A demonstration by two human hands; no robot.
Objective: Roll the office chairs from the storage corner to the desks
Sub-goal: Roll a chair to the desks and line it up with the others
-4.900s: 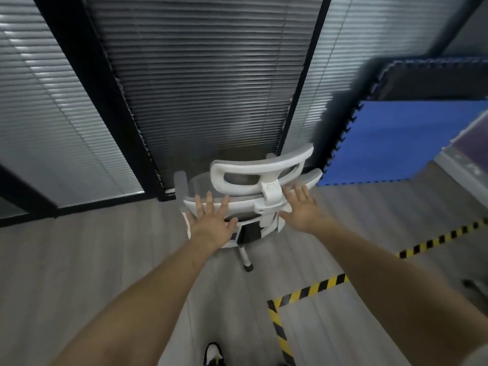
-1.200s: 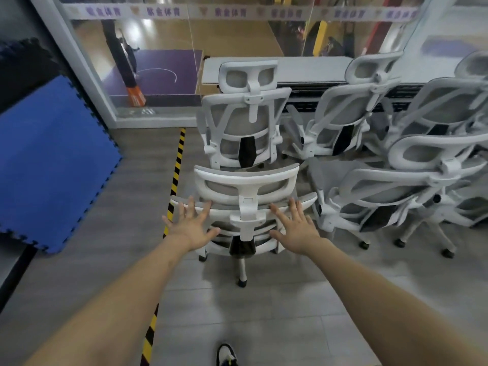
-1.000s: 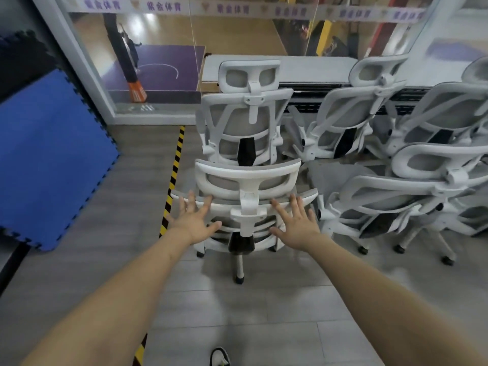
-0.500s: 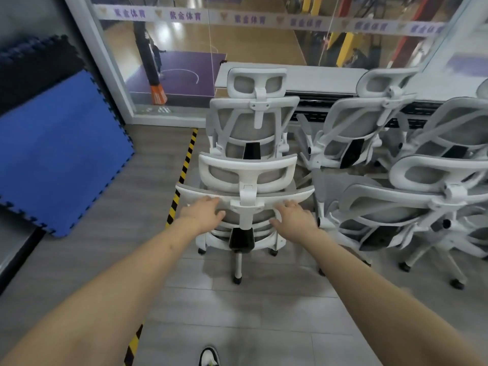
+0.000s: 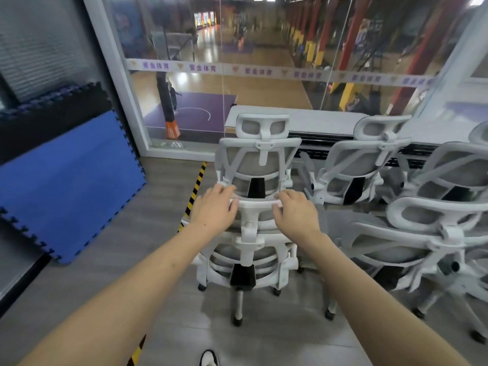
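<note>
A: Both hands are on the near chair (image 5: pixel 248 260). The left hand (image 5: pixel 215 210) and right hand (image 5: pixel 295 213) sit on its headrest (image 5: pixel 254 204), fingers curled over the top edge, thumbs underneath, so each grip is closed round that white bar.

B: What's it made of?

A: White plastic frame, ribbed and curved, with grey mesh panels and a black wedge low on the back. A thin white leg runs down to a dark caster on grey plank floor (image 5: pixel 264 344).

B: Which way does it point?

A: Its back faces the person, seat facing away toward the bench (image 5: pixel 303 120) under the glass wall (image 5: pixel 264 62). It stands upright, the backrest's long axis vertical.

B: Anything blocking it?

A: Yes. A second chair (image 5: pixel 260 157) stands straight ahead, same way round, between the held one and the bench's left end. On the right, more white chairs (image 5: pixel 369 167) crowd close, one chair (image 5: pixel 412 247) just beside the held one.

B: And the left side?

A: Yellow-and-black tape (image 5: pixel 195 188) runs along the floor just left of the chairs. Beyond it, blue foam mats (image 5: pixel 68 186) with jigsaw edges lean up, black ones (image 5: pixel 52 112) behind them. A white shoe (image 5: pixel 210 359) shows at the bottom edge.
</note>
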